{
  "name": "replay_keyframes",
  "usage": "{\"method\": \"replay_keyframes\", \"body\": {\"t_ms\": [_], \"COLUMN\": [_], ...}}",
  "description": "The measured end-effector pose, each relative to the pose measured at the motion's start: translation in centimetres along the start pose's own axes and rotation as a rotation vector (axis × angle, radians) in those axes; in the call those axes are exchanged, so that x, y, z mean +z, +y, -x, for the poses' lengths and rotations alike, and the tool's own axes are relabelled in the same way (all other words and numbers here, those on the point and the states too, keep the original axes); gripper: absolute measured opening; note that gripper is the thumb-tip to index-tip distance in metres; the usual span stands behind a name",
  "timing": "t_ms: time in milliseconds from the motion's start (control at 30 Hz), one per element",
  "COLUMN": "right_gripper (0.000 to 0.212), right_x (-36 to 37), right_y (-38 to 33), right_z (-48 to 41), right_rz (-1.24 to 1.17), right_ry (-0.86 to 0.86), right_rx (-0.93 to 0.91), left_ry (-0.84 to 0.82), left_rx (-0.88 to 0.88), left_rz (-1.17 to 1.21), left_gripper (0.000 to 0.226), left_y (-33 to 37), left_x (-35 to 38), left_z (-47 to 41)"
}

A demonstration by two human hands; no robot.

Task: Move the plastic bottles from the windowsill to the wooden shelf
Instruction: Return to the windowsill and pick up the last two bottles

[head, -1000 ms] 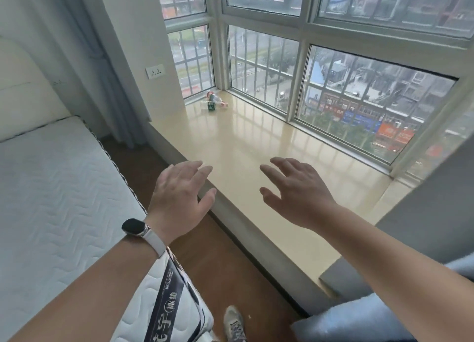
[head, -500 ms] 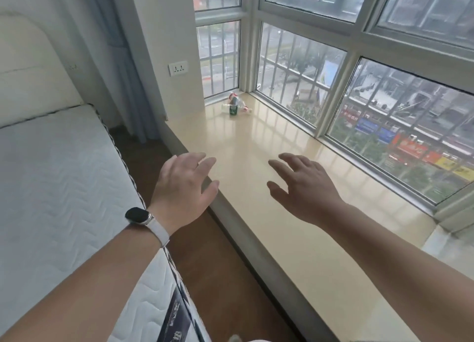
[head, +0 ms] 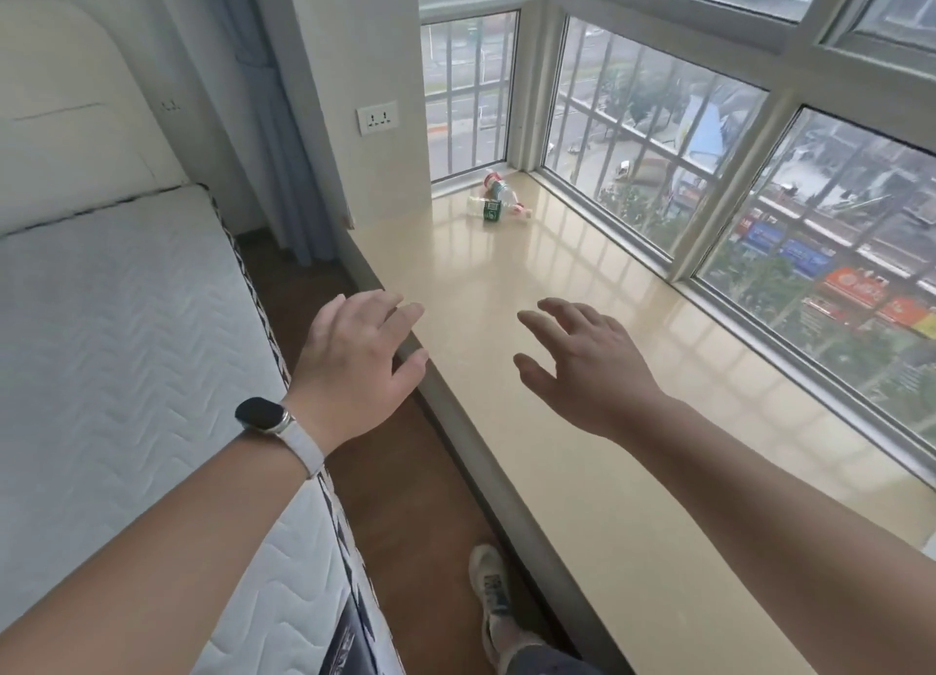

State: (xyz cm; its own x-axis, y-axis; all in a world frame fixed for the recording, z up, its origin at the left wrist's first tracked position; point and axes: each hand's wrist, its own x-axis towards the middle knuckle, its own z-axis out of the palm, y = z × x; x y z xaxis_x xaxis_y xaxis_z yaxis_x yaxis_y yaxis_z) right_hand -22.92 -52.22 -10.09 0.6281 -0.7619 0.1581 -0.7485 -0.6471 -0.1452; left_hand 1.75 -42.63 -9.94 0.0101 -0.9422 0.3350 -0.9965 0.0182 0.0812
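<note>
Bedroom corner with a bay window point(head: 633, 117) looking down on a street. Long, glossy cream windowsill point(head: 557, 279) running along under the glass from the near right to the far corner. Narrow strip of brown floor point(head: 405, 497) between sill and bed. White quilted mattress point(head: 126, 345) on the left, pale headboard point(head: 76, 117) behind it, blue curtain point(head: 273, 117) hanging beside the wall, white wall socket point(head: 377, 119) just left of the side pane.

Plastic bottles point(head: 499, 203) lying on their sides in a small cluster at the far end of the sill, close to the corner of the window frame; one with a green label, another with a red and white one. Exact count hard to tell at this distance. Well apart from both hands.

Left hand point(head: 354, 365) stretched forward over the sill's front edge, palm down, fingers point(head: 400, 315) loosely spread, holding nothing. Dark watch point(head: 261, 413) on a white strap at that wrist. Right hand point(head: 587, 365) held out above the sill, fingers slightly curled and apart, thumb out to the side, also empty. Neither hand seen touching the surface.

Pale sneaker point(head: 489, 593) on the floor at the bottom edge, next to the sill's base.
</note>
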Motion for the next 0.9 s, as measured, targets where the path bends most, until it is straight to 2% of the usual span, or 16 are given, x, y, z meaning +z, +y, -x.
{"method": "replay_keyframes", "body": {"t_ms": [433, 700, 900], "right_gripper": [0.048, 0.047, 0.048], "right_x": [1.9, 0.8, 1.7], "right_y": [5.6, 3.4, 1.2], "right_z": [-16.8, -24.4, -28.5], "right_rz": [-0.110, -0.145, -0.129], "right_ry": [0.043, 0.089, 0.047], "right_rx": [-0.181, -0.366, -0.416], "left_ry": [0.018, 0.049, 0.066], "left_rx": [-0.103, -0.204, -0.219], "left_rz": [-0.163, -0.258, -0.312], "left_gripper": [0.045, 0.047, 0.046], "left_y": [-3.8, -6.3, -10.3], "left_x": [3.3, 1.5, 0.8], "left_z": [-12.4, -14.6, -15.1]}}
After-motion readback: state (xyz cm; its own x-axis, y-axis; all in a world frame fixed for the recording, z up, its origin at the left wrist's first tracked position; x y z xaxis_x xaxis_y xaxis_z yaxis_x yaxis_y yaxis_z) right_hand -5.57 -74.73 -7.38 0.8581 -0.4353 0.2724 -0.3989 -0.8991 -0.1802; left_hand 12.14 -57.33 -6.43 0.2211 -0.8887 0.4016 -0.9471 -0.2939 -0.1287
